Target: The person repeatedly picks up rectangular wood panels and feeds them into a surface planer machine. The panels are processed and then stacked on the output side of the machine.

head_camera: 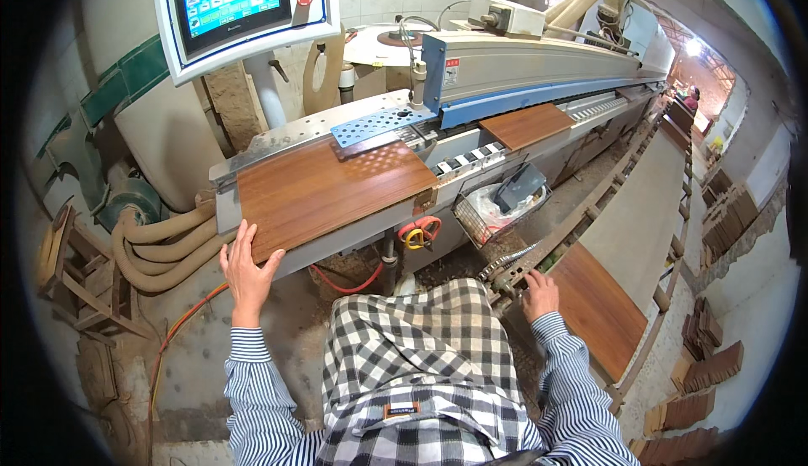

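Observation:
A brown wood-grain panel [328, 191] lies on the infeed end of an edge-banding machine [530, 68], partly under a blue perforated plate [372, 126]. My left hand [248, 270] rests against the panel's near left corner, fingers and thumb spread. A second wood-grain panel [529, 125] sits farther along the machine's chain track. To the right, my right hand [540, 294] is at the edge of a roller conveyor [592, 212], beside another wood-grain panel [600, 308]; whether its fingertips touch the frame or the panel cannot be told.
A control screen [232, 0] stands at upper left. Below the machine hang a wire basket [502, 204] and orange-handled scissors [420, 232]. Ribbed hoses [167, 254] and a wooden stool [88, 270] are at left. Stacked panels [729, 220] line the right wall.

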`<state>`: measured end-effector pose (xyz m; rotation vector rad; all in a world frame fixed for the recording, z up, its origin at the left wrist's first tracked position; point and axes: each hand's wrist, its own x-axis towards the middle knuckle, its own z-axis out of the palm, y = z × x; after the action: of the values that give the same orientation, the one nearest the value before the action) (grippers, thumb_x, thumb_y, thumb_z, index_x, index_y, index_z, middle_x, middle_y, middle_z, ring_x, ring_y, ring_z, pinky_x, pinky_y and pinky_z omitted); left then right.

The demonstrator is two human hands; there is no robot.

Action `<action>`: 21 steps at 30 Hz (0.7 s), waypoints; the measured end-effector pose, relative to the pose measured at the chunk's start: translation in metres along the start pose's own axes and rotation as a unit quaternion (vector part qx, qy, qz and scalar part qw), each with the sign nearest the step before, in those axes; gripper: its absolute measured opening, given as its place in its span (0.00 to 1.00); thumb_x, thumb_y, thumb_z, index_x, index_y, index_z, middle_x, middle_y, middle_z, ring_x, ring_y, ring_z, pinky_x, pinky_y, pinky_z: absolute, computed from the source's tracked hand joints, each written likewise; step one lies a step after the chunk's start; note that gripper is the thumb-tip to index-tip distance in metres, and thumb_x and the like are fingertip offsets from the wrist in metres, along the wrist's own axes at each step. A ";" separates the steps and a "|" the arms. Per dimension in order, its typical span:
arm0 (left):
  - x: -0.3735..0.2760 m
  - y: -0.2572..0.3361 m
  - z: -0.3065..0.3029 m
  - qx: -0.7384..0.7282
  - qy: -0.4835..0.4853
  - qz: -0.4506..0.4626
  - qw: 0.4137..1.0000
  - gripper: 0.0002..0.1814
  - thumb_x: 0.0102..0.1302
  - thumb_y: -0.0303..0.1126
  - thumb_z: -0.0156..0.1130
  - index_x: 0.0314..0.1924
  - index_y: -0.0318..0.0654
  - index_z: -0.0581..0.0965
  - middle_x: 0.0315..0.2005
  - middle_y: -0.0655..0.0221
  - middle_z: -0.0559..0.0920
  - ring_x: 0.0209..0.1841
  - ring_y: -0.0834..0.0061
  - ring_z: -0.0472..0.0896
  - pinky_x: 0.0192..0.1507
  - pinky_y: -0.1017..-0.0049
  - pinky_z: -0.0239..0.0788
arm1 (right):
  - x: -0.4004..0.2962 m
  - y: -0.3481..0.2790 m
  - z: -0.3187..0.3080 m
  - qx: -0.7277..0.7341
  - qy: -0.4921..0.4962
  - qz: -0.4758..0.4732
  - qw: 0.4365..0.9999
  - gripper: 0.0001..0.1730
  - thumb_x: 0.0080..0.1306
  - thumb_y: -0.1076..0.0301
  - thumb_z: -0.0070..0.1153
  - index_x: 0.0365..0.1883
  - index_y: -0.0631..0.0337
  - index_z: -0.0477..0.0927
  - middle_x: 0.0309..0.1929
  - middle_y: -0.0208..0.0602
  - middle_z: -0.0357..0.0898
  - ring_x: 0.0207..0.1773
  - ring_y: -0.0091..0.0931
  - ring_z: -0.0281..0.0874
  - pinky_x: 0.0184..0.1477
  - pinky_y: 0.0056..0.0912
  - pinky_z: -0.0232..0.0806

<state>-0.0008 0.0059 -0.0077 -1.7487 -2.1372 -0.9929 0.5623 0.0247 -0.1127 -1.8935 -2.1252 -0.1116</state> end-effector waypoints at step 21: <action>0.000 -0.004 0.011 0.009 0.043 0.028 0.999 0.37 0.56 0.53 0.68 0.61 0.42 0.72 0.66 0.60 0.69 0.61 0.62 0.71 0.66 0.62 0.48 | -0.110 -0.008 -0.009 0.116 0.125 0.018 0.985 0.13 0.57 0.71 0.60 0.43 0.59 0.81 0.44 0.41 0.82 0.51 0.41 0.76 0.53 0.42 0.69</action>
<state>-0.0012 0.0125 -0.0175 -1.7151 -2.0279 -1.0132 0.5663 -0.0843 -0.1329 -1.6860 -1.8492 -0.0841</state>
